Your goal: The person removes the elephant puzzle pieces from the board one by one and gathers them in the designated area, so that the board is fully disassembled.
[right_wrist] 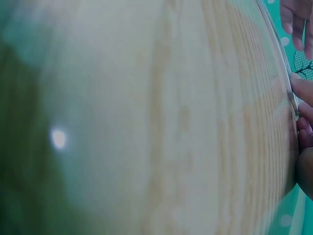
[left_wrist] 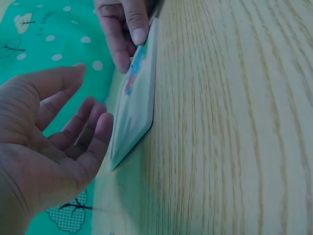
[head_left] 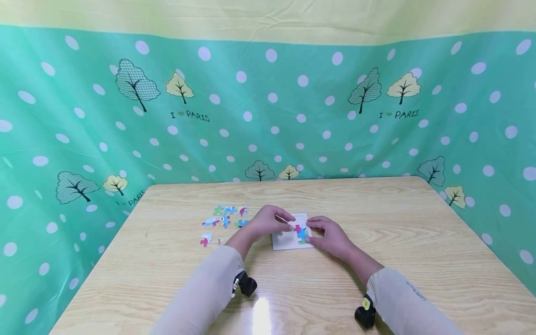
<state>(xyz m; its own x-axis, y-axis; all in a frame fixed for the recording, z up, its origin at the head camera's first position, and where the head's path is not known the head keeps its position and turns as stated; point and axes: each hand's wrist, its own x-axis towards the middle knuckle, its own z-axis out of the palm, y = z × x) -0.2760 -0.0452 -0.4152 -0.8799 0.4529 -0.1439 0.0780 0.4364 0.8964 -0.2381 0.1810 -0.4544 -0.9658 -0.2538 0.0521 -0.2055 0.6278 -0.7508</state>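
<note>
A white puzzle board [head_left: 286, 239] lies on the wooden table, with joined red, blue and green jigsaw pieces [head_left: 302, 234] along its right side. Over the board's left part hovers my left hand [head_left: 268, 222]. In the left wrist view the left hand [left_wrist: 54, 132] has loosely bent fingers, with no piece visible between them. My right hand [head_left: 332, 236] grips the board's right edge, its thumb by the joined pieces. Only part of the right hand [right_wrist: 304, 127] shows at the side of the right wrist view, against the board's edge.
Several loose jigsaw pieces [head_left: 225, 221] are spread left of the board, beyond my left forearm. One pink and white piece [head_left: 206, 239] lies nearer me. A green dotted curtain [head_left: 268, 116] hangs behind the table [head_left: 305, 293].
</note>
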